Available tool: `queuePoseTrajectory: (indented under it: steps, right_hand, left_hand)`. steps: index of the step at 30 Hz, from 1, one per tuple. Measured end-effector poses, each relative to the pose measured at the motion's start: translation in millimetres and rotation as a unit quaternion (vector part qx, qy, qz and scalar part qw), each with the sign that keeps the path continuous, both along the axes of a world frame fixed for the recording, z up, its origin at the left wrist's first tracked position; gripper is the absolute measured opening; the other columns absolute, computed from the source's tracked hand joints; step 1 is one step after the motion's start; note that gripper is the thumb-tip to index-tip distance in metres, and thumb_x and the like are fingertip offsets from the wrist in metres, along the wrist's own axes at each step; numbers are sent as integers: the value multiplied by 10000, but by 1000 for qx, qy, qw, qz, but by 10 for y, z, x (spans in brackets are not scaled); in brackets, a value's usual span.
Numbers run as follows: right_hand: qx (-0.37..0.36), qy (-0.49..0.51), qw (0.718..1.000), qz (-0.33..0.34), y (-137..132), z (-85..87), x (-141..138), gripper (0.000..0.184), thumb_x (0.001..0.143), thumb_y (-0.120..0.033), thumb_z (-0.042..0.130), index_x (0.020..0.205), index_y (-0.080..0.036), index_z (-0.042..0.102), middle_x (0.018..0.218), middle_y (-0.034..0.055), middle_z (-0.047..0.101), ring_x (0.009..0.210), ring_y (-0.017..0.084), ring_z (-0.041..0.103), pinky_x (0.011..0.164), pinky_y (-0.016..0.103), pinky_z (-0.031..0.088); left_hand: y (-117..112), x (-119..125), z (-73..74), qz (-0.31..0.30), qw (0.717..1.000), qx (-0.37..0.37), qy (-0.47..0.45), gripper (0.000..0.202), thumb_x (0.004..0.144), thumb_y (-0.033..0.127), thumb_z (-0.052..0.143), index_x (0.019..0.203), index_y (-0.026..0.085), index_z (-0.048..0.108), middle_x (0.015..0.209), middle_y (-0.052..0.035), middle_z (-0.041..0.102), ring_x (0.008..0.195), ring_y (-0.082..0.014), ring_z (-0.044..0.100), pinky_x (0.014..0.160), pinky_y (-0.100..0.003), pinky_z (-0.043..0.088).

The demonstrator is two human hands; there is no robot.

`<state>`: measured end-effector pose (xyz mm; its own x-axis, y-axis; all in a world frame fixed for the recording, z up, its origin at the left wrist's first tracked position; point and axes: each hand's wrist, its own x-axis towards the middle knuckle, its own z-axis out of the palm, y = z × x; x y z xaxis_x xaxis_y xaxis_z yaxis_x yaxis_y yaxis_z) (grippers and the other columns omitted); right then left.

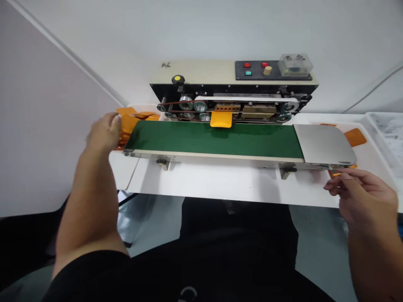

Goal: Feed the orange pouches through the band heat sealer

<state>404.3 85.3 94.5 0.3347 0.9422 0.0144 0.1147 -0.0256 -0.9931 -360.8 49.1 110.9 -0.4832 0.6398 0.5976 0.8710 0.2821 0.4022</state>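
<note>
At the belt's left end, my left hand (105,131) reaches over a pile of orange pouches (146,115). Its thumb lies beside one pouch, while its other fingers are mostly hidden, so its grip is unclear. My right hand (367,195) is at the right end, just below the steel plate (324,142). Its fingers are curled and pinched together near an orange piece under the plate's edge; what they hold is too small to make out. Between the hands, one orange pouch (221,119) hangs from the band sealer (233,92) over the green conveyor belt (201,140).
A control panel (258,70) with buttons and a knob sits on top of the sealer, beside a clear plastic box (295,66). More orange pouches (355,137) lie in a white bin at right. Farther right stands another white bin (385,126) with pale items.
</note>
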Motion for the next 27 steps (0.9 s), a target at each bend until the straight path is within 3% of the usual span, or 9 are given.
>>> queuePoseTrajectory:
  steps: [3, 5, 9, 11, 14, 19, 24, 27]
  right_hand:
    - [13, -4, 1000, -8, -52, 43, 11, 114, 733, -256, 864, 832, -283, 815, 649, 63, 647, 594, 205, 637, 443, 284, 482]
    - [23, -5, 1000, -18, -61, 38, 51, 119, 731, -255, 864, 838, -279, 818, 645, 59, 645, 588, 208, 632, 445, 296, 474]
    - [49, -13, 997, -57, 4, 8, 237, 114, 722, -207, 823, 832, -234, 811, 628, 56, 653, 571, 182, 629, 479, 280, 457]
    - [54, -11, 995, -82, 55, -1, 388, 104, 710, -181, 793, 809, -214, 798, 601, 58, 645, 557, 169, 620, 480, 266, 436]
    - [60, -4, 991, -122, 88, -32, 629, 118, 687, -154, 773, 792, -206, 788, 598, 58, 633, 567, 169, 619, 476, 253, 423]
    - [56, -13, 986, -159, 99, -138, 892, 136, 697, -146, 794, 809, -222, 789, 654, 58, 653, 603, 187, 631, 490, 262, 444]
    - [2, -78, 983, -169, 344, -111, 1118, 148, 834, -89, 712, 874, -217, 775, 698, 42, 685, 646, 166, 639, 555, 269, 437]
    - [-54, -146, 982, -111, 625, -82, 1322, 165, 909, -65, 694, 963, -205, 764, 789, 27, 700, 742, 145, 631, 659, 266, 444]
  left_hand:
    - [-126, 95, 31, 10, 999, -41, -8, 138, 993, 118, 728, 1047, -1, 771, 937, -18, 793, 837, -128, 577, 965, -254, 474]
    - [-266, 328, 18, -14, 999, -30, 36, 225, 1067, 206, 628, 1087, 33, 770, 1053, -57, 813, 932, -147, 636, 1009, -295, 491]
    - [-576, 1132, -122, -97, 990, 44, 93, 489, 1091, 497, 492, 957, 135, 791, 873, -56, 798, 858, -206, 698, 895, -330, 538]
    - [-724, 1578, -222, -160, 981, 55, 95, 468, 1058, 544, 533, 928, 186, 805, 822, -49, 800, 782, -214, 702, 814, -326, 538]
    - [-896, 2127, -379, -265, 959, 43, 90, 325, 1007, 456, 651, 851, 216, 806, 750, -43, 795, 683, -202, 700, 698, -308, 524]
    - [-984, 2757, -682, -335, 938, 42, -84, 273, 1047, 342, 625, 870, 199, 776, 742, -63, 766, 671, -204, 700, 669, -322, 539]
    - [-938, 3410, -1048, -491, 853, -76, -159, 240, 1048, 268, 623, 861, 217, 765, 737, -52, 761, 654, -188, 685, 670, -318, 545]
    - [-874, 3682, -1213, -520, 827, -97, -191, 294, 1068, 296, 596, 834, 221, 757, 712, -56, 750, 649, -190, 686, 658, -317, 541]
